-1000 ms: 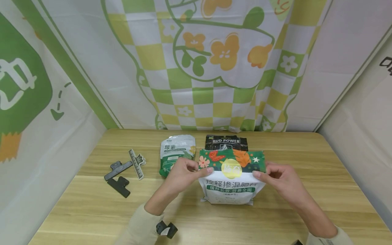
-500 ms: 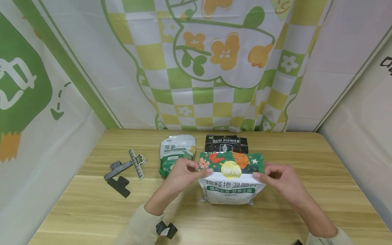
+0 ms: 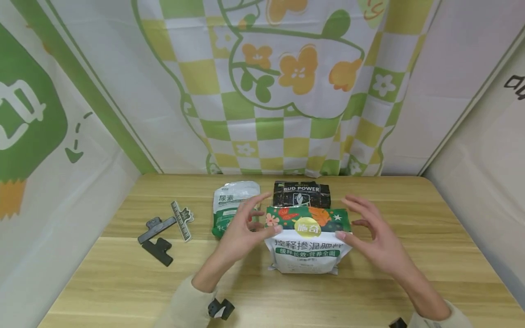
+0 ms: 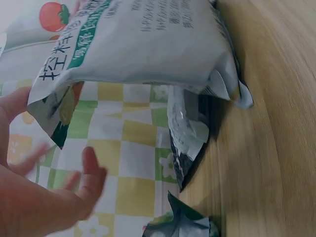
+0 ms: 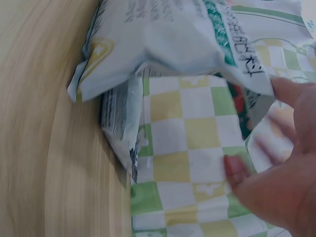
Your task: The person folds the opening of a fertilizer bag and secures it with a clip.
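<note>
A white bag (image 3: 307, 255) with a green floral top band (image 3: 297, 216) stands upright on the table, its top folded backward. The left hand (image 3: 239, 234) is at its left upper edge, thumb touching the fold, other fingers spread behind and off the bag. On the opposite side the right hand (image 3: 381, 243) has its thumb on the right end of the fold, fingers lifted apart. In the left wrist view the thumb touches the corner of the bag (image 4: 148, 44); the right wrist view shows the same at the bag's (image 5: 168, 44) other corner.
Behind stand a green-and-white bag (image 3: 229, 212) at left and a black bag (image 3: 301, 193). Two black clips (image 3: 157, 250) and a piano-patterned clip (image 3: 182, 221) lie on the table (image 3: 115, 282) at left. A patterned curtain (image 3: 287, 136) hangs behind.
Fingers of both hands have opened away from the bag's top band, while the thumbs stay on the fold. The band has tipped slightly lower. The view has shifted a little.
</note>
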`<state>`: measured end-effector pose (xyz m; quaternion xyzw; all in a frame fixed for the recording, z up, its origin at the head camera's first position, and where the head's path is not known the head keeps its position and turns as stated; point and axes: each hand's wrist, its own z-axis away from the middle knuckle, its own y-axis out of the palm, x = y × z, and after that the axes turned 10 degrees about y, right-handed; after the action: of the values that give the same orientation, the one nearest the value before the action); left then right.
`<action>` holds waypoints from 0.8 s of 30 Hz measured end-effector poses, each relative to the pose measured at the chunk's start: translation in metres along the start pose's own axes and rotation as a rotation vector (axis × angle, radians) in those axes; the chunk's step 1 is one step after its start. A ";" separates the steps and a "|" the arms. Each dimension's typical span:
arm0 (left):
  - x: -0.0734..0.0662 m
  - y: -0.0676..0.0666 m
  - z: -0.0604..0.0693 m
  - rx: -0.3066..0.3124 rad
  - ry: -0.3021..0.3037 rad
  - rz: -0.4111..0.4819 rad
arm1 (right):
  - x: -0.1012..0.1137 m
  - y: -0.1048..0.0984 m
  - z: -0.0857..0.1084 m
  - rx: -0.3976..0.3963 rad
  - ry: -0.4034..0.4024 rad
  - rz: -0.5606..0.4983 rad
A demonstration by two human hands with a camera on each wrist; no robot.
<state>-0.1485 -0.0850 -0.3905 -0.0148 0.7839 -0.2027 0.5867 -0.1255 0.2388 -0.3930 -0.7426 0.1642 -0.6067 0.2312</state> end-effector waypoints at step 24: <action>0.023 -0.001 0.014 0.149 0.162 -0.155 | -0.028 0.002 0.004 0.178 -0.096 -0.125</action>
<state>-0.1430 -0.0956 -0.4144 -0.0155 0.8080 -0.3057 0.5035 -0.1272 0.2520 -0.4180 -0.7561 0.0520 -0.5960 0.2655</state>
